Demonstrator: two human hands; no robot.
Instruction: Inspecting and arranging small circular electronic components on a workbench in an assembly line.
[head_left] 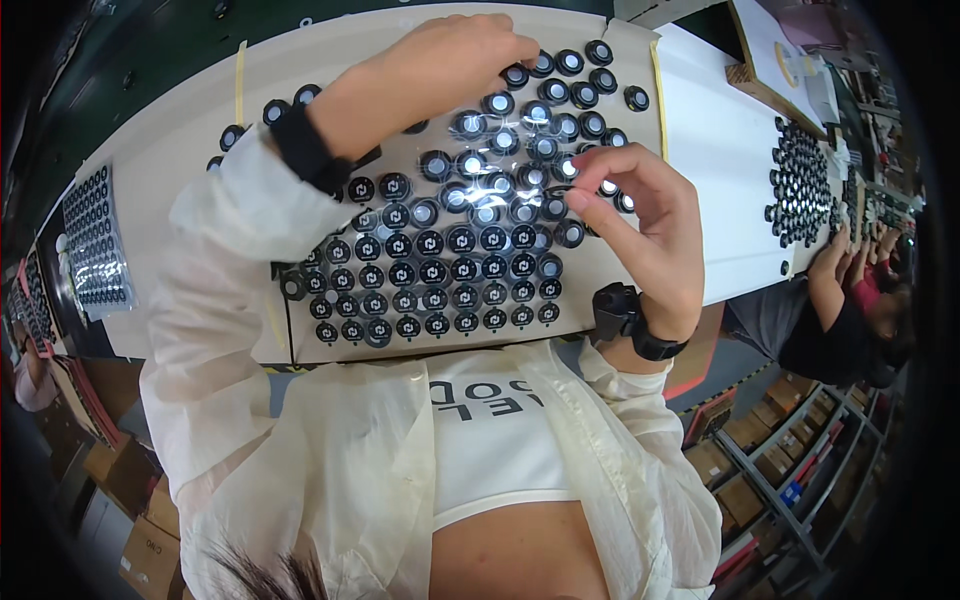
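My left hand (470, 52) reaches to the far part of the table, its fingers bent down at a round black piece with a pale centre (514, 76). Whether it grips that piece is hidden. My right hand (655, 215) is at the right of the group, thumb and forefinger brought together in a pinch; what lies between them is too small to name. Between the hands, a shiny clear plastic sheet (485, 190) lies over several such round pieces. Nearer me are rows of round black labels with a white mark (462, 268).
The beige table covering (180, 130) carries yellow tape strips (240, 85). Another clear sheet of black rounds (98, 245) lies at the left. On the right stand a white tabletop (700, 160), a wooden-edged box (780, 75) and more black rounds (800, 185), with a co-worker (830, 330) beside them.
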